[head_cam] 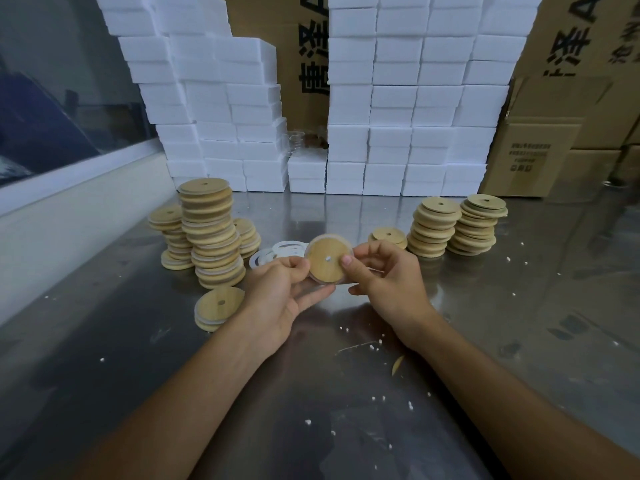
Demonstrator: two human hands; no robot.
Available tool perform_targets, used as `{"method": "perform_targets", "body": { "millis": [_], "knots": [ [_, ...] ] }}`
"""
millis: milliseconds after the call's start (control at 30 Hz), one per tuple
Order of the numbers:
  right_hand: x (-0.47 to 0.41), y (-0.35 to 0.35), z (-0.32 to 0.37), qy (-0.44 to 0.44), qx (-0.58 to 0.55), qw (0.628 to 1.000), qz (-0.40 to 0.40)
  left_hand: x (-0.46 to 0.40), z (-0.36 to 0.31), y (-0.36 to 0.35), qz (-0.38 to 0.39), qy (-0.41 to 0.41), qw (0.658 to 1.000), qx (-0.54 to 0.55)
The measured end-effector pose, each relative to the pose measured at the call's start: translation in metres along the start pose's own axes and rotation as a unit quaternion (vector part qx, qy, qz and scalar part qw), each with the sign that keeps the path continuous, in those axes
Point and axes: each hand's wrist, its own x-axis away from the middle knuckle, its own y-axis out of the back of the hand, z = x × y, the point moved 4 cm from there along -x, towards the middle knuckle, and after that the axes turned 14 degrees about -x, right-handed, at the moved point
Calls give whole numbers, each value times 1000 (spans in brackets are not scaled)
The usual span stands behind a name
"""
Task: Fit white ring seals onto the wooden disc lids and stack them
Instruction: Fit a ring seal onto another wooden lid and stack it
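Steel table [450, 341] holds finished stacks [214, 237] left, bare lids [434, 226] right; between them, left hand [280, 289] and right hand [384, 275] pinch one wooden lid [327, 259] upright above the table, fingers working its ring seal [313, 245] round the rim, spare seals [273, 254] lying close behind for reach

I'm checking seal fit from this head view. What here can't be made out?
- Held lid: whether its ring seal is fully seated; left hand and right hand cover the rim.
- Loose white rings: their number; the left hand overlaps them.
- Carton print: too small to read.
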Motion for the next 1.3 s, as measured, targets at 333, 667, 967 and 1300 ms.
{"method": "perform_targets", "body": {
  "millis": [333,667,967,1300],
  "knots": [
    [3,-6,2,-11,27,1000,6,11,-27,9,-185,-323,847,-379],
    [16,-36,-16,-142,-79,987,3,27,-37,-10,-73,-432,649,-622],
    [11,-27,-12,-138,-113,983,-39,23,-47,1,-23,-377,646,-664],
    [5,-13,-10,-115,-76,988,-73,15,-54,35,-201,-141,545,-802]
  ]
}}
